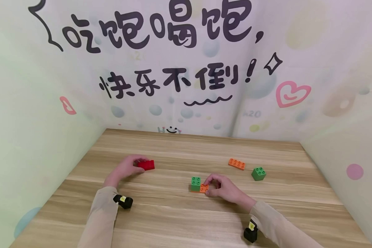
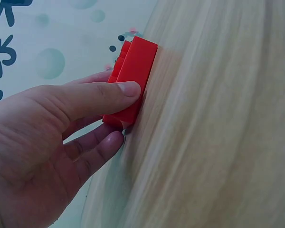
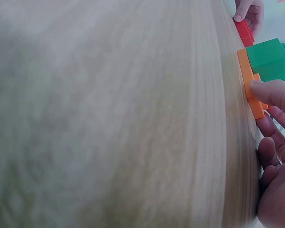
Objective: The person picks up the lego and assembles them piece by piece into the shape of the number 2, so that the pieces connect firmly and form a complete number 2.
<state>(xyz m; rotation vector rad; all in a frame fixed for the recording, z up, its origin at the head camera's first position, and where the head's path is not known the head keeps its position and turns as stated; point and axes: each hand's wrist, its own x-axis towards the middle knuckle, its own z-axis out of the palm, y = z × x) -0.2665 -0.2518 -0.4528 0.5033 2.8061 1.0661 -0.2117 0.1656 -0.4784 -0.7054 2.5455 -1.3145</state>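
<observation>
My left hand (image 1: 129,167) pinches a red toy building brick (image 1: 146,165) at the left of the table. In the left wrist view the thumb lies along the side of that red brick (image 2: 135,71), and other fingers are behind it. Near the table's middle, my right hand (image 1: 224,187) grips the right end of a flat orange brick (image 1: 204,188). A green brick (image 1: 195,183) sits upright on the left half of this orange plate. The right wrist view shows the thumb against the orange plate's edge (image 3: 247,80), beside the green brick (image 3: 268,59).
Farther right on the wooden table (image 1: 173,220) lie a second flat orange brick (image 1: 237,164) and a loose green brick (image 1: 258,174). A printed cloth wall (image 1: 170,117) stands along the back edge. Each wrist carries a small black camera (image 1: 124,201).
</observation>
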